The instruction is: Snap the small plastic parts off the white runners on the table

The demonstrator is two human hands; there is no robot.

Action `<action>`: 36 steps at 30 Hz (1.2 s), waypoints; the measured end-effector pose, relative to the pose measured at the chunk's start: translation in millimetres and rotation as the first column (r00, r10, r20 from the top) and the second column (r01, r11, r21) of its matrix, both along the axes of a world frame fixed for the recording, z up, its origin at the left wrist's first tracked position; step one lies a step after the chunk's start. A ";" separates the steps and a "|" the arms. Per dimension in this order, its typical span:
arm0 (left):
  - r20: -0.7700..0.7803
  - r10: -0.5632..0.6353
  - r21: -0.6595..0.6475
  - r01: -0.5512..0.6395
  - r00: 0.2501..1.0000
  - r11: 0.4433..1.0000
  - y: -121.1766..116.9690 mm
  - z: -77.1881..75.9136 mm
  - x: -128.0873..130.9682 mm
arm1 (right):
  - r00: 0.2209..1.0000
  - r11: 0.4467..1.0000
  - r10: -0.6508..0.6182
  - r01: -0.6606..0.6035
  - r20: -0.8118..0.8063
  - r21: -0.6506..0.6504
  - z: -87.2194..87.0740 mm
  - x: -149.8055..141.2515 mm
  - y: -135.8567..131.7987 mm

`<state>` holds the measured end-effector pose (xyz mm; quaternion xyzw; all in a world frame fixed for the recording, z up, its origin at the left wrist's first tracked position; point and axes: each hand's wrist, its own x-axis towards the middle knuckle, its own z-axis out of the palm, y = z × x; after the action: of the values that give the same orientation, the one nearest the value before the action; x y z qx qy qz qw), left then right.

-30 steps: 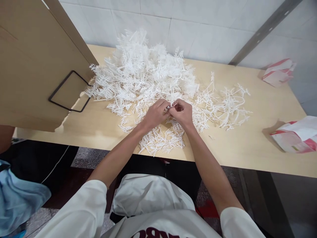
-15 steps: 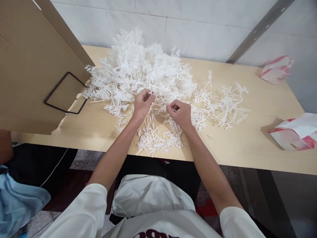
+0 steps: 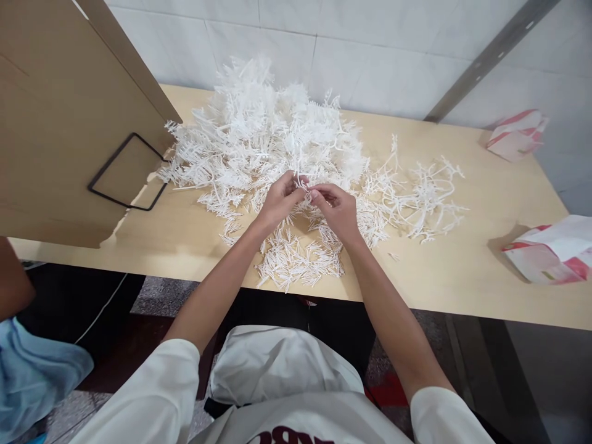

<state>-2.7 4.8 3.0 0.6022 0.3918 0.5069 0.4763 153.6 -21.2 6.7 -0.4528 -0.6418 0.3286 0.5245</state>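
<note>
Between my hands, above the front of the heap, is a small white branched plastic piece [image 3: 301, 183]. My left hand [image 3: 277, 202] is closed around it with thumb and fingers. From the right, my right hand [image 3: 338, 211] pinches at the same piece, its thumb and forefinger touching the left fingertips; its other fingers are curled in. Behind my hands rises a large heap of white branched plastic pieces [image 3: 268, 129]. Short loose white sticks [image 3: 298, 262] lie scattered below my hands near the table edge. To the right sits a tangle of barer white branches [image 3: 430, 197].
A tall cardboard panel [image 3: 65, 123] with a black wire frame [image 3: 112, 160] stands at the left. Two red-and-white paper packets [image 3: 518, 134] are on the right of the wooden table [image 3: 444, 277]. Another person's light blue garment [image 3: 41, 370] shows lower left. A tiled wall [image 3: 370, 68] closes the back.
My left hand went from beside the right hand up and left to the heap, then came back with a white branched piece. My right hand stayed nearly in place and now meets it again.
</note>
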 end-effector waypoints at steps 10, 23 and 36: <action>-0.065 -0.011 0.099 0.018 0.998 0.995 0.8 -6.8 -0.8 | 0.997 0.999 0.003 -0.007 -0.081 -0.053 -3.4 0.1 3.0; -0.208 -0.066 0.194 0.108 0.976 0.975 2.2 -5.8 -2.3 | 0.996 0.998 -0.057 0.057 0.065 -0.005 -1.1 0.0 -0.3; -0.601 0.164 0.416 0.131 0.782 0.900 -11.8 -15.0 4.8 | 0.890 0.944 -0.302 0.230 0.342 0.236 -11.5 -1.5 1.3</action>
<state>2.1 -7.0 -12.1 0.8226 0.4083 0.3582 0.1684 152.1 -19.9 -4.7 -0.5389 -0.6898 0.0985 0.4733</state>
